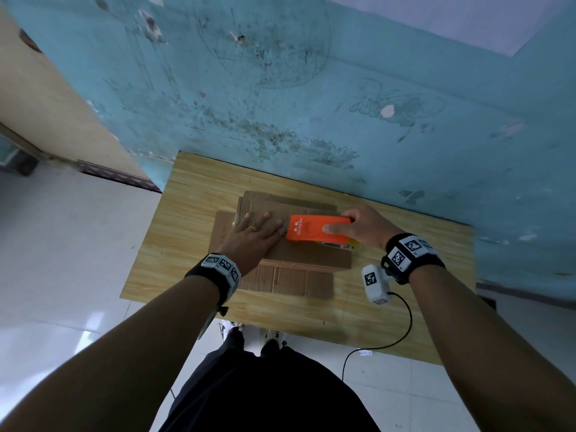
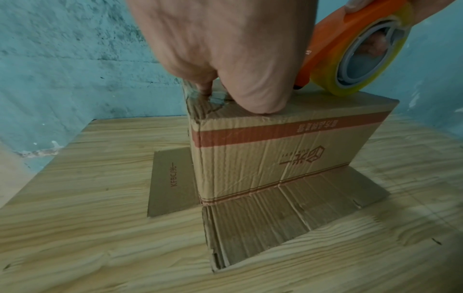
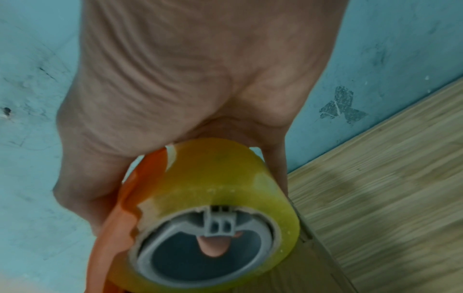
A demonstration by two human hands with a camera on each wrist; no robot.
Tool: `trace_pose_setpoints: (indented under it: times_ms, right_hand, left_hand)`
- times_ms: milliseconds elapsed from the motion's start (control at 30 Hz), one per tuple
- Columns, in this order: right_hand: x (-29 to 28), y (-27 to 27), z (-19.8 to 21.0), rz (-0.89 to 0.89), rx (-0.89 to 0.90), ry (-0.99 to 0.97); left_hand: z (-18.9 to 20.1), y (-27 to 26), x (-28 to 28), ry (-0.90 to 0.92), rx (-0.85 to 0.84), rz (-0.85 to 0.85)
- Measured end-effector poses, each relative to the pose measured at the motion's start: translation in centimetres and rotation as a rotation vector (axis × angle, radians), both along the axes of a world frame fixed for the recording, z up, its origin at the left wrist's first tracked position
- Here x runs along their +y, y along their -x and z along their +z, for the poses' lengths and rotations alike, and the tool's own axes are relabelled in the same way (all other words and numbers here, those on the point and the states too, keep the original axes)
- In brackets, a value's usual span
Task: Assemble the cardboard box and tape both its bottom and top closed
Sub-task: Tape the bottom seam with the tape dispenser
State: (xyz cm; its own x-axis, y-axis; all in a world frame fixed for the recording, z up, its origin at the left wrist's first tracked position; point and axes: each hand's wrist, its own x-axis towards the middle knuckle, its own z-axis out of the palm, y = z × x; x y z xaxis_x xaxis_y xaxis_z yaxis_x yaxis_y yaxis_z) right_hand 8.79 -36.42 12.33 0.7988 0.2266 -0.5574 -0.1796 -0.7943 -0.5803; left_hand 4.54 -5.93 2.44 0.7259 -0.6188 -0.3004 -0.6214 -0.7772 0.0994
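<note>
A brown cardboard box [image 1: 308,254] [image 2: 275,156] stands on the wooden table [image 1: 187,244], its lower flaps [image 2: 275,218] splayed flat on the wood. My left hand [image 1: 255,235] [image 2: 225,49] lies flat on the box's upper face, fingers straight, pressing near the left end where clear tape [image 2: 213,99] shines. My right hand [image 1: 364,227] [image 3: 188,79] grips an orange tape dispenser [image 1: 314,229] [image 2: 338,39] holding a yellowish tape roll [image 3: 225,188] [image 2: 363,59]. The dispenser sits on the box top, right of my left fingers.
A scuffed blue wall [image 1: 311,104] runs close behind the table. White tiled floor [image 1: 62,244] lies to the left. A black cable [image 1: 402,332] hangs from my right wrist camera across the table's front edge. My shoes [image 1: 249,335] are below the near edge.
</note>
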Motion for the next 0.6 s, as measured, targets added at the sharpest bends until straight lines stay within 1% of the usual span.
trace_pose_setpoints:
  times_ms: [267,467,600]
  right_hand:
    - [-0.5,-0.3,1.2,-0.015,-0.011,0.006]
    - [-1.2,0.5,1.2,-0.06,-0.011,0.009]
    - [-1.4,0.6,1.6,-0.042,0.0,-0.016]
  left_hand:
    - [-0.9,-0.3,0.2,0.062,-0.018,0.007]
    - [-0.7,-0.2,0.2,0.053,-0.008,0.003]
    - [-0.8,-0.2,0.3,0.064,-0.014,0.004]
